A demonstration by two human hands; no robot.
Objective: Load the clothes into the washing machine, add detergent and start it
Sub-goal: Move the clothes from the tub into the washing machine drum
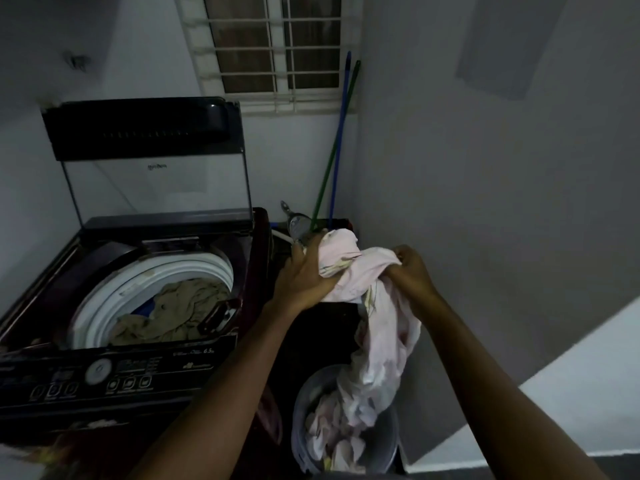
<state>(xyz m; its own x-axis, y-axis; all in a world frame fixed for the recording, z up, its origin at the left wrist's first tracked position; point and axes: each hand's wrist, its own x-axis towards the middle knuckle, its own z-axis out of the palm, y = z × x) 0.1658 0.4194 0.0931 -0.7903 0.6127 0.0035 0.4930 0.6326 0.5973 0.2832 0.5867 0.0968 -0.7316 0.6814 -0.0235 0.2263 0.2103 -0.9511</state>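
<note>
Clothes: a pale pink cloth (367, 271) is up in both hands, right of the washer (138, 306), its tail trailing down into the basket (301, 403) on the floor.
Left grip: left hand (308, 271) has its fingers curled round the cloth's upper bunch, clamped tight.
Right grip: right hand (410, 271) pinches the other end, fingers closed on the fabric.
Done: lid (152, 161) stands open, and a khaki garment (180, 310) with something blue under it already lies in the drum (156, 282).
In hand: loading, by my read; this piece is lifted but not yet over the drum.
Left: more pale laundry sits in the basket, so several trips look likely; then detergent, lid down, and the panel (104, 375) buttons.
Detergent: none in sight, no bottle, no scoop.
Hard to see: the room is dim, panel labels are unreadable, and I cannot tell whether the machine is powered.
Cut off: basket's lower rim runs out of frame; its depth is hidden.
Behind: two broom handles (337, 143) lean in the corner, with something shiny at their foot I cannot identify.
</note>
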